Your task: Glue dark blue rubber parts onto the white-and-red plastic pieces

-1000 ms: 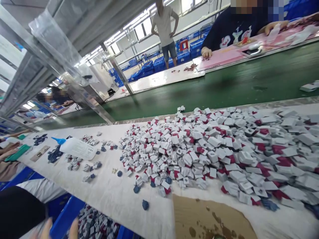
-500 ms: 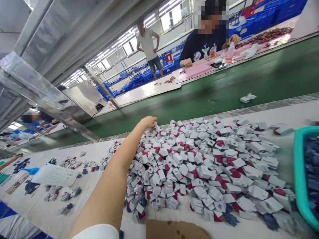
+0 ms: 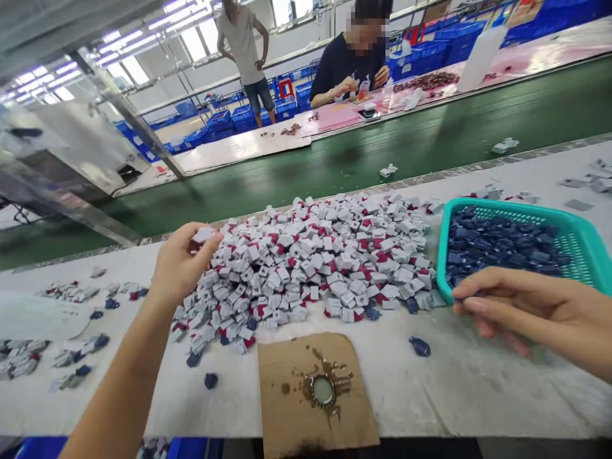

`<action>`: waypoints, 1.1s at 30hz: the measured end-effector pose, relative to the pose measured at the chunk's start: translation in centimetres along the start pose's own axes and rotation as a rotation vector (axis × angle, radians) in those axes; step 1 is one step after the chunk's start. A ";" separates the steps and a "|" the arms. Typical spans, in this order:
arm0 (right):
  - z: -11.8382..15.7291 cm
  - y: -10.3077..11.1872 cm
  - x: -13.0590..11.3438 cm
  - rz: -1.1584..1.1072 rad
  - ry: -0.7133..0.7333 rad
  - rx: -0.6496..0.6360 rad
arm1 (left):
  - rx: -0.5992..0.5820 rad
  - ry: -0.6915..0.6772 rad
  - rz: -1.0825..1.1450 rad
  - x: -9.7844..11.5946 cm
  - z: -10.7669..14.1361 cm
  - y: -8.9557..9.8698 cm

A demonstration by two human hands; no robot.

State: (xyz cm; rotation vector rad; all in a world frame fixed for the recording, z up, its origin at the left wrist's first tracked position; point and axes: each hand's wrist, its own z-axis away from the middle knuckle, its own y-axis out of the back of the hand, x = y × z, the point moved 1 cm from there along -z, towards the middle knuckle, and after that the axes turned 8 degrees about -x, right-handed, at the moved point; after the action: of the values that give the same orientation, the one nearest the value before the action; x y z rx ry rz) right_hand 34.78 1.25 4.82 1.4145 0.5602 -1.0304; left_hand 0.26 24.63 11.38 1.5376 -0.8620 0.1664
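Note:
My left hand (image 3: 184, 262) is at the near left edge of a large heap of small white parts with red marks (image 3: 310, 255). It is pinching one white piece (image 3: 204, 235) between thumb and fingers. My right hand (image 3: 521, 309) rests by the front rim of a teal plastic basket (image 3: 442, 255) full of dark blue pieces (image 3: 502, 245). Its fingers are loosely curled and nothing shows in them. A loose blue piece (image 3: 419, 347) lies on the white table cover (image 3: 459, 389) in front of the heap.
A brown cardboard sheet (image 3: 287, 376) with stains and a metal bottle cap (image 3: 322, 390) lies at the near edge. A green conveyor belt (image 3: 335, 172) runs behind. Across it, a seated person works at a pink mat (image 3: 329, 111), and another stands by blue crates (image 3: 243, 118).
My left arm has drawn back from the heap's far side to its near left edge, with a white piece in the fingers. My right hand has come into view. The view has swung right.

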 end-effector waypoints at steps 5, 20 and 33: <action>0.3 -6.7 -3.8 0.124 0.129 -0.373 | 0.046 0.172 0.465 -0.3 12.4 -3.1; 2.1 -15.2 -4.2 0.823 0.910 -0.426 | -0.274 0.424 1.085 1.5 23.0 -9.2; 1.4 -13.7 -9.9 0.184 0.617 -0.449 | -0.053 0.464 1.435 2.6 21.7 -10.0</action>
State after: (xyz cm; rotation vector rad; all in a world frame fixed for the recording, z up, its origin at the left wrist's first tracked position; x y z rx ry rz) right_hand 18.19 4.28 6.11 1.3305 1.0157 -0.2726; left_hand -0.14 2.99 0.81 0.5153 -1.3991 1.4396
